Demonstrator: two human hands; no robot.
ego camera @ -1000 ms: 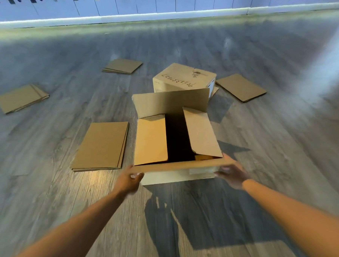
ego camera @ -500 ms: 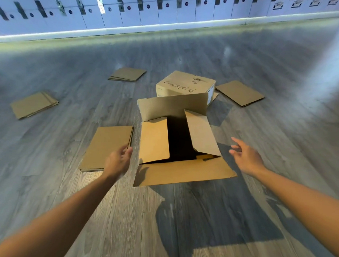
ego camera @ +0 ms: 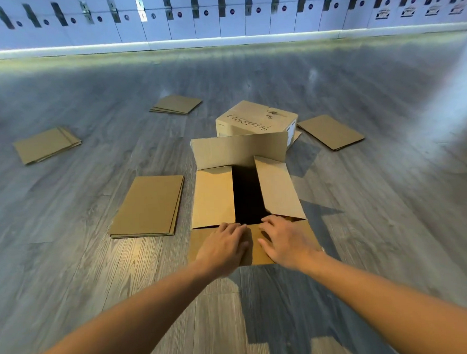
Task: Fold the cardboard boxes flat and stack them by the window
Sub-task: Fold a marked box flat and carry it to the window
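Observation:
An open cardboard box (ego camera: 213, 197) stands on the wood floor in front of me, its four top flaps spread and a dark gap between the two side flaps. My left hand (ego camera: 224, 245) and my right hand (ego camera: 284, 240) lie side by side on the near flap, fingers stretched toward the opening and holding nothing. Behind it sits a closed box (ego camera: 254, 119) with black handwriting on top.
Flattened cardboard lies around: a stack (ego camera: 148, 206) just left of the open box, one (ego camera: 46, 145) far left, one (ego camera: 176, 104) at the back, one (ego camera: 330, 132) right of the closed box. A wall of lockers (ego camera: 220, 14) runs along the far side.
Both hands let go of the near flap's corners, swung out to the sides, then came back onto the middle of that flap, which now lies lower.

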